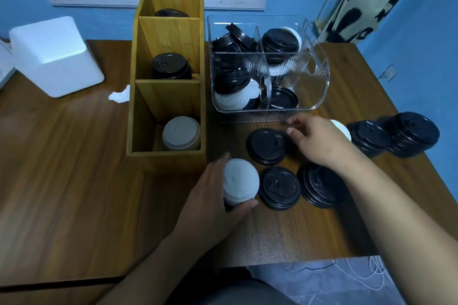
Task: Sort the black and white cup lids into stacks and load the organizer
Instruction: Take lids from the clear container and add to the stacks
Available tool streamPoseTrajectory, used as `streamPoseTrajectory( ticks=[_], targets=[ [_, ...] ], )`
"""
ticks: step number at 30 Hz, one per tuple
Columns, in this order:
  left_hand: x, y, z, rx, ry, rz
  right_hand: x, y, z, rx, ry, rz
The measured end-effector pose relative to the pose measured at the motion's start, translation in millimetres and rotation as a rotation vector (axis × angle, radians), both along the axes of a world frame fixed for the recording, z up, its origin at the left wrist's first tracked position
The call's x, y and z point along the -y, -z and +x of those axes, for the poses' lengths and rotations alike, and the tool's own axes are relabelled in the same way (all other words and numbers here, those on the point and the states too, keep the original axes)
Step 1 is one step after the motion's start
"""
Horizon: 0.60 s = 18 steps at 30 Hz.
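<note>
L hand (pixel 213 195): wrapped round white lid stack (pixel 241 182), kept tidy for the organizer (pixel 166 162).
R hand (pixel 316 142): loose, empty, by black lid (pixel 266 146); next pick, prob.

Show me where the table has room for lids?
The bare stretch of brown wooden table left of the tall wooden organizer, in front of the white box, is free. Right of the organizer it's crowded: black plastic lids, clear plastic bin, right hand, left hand holding white lids.

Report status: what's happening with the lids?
Left hand grips white-topped lid stack. Right hand open beside black lid. Organizer near slot already holds white lids.
</note>
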State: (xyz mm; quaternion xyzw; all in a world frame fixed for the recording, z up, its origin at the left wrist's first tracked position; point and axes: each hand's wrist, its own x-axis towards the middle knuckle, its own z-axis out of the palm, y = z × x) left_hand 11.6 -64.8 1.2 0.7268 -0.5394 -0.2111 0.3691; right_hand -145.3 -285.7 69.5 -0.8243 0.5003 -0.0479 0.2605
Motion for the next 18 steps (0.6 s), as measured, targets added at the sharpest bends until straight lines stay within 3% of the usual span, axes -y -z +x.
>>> streamPoseTrajectory(
  ticks=[3, 8, 13, 16, 18],
  targets=[
    [0.7, -0.1, -0.5, -0.003, -0.002, -0.011, -12.0, -3.9, 6.4, -0.108, -0.063, -0.164],
    [1.5, 1.1, 0.4, -0.005, 0.002, -0.01, -24.4, 5.3, 36.1, -0.343, -0.225, -0.198],
    [-0.3, 1.9, 0.6, -0.001, 0.0, -0.013, -19.8, -3.1, 27.0, -0.091, -0.47, 0.015],
    [-0.4, 1.7, 0.7, 0.004, 0.002, -0.008, -22.6, -8.6, 13.1, 0.097, -0.334, -0.015],
    [0.1, 2.0, 0.4, 0.0, 0.0, -0.014, -24.7, -5.5, 13.9, 0.008, -0.202, -0.167]
  ],
)
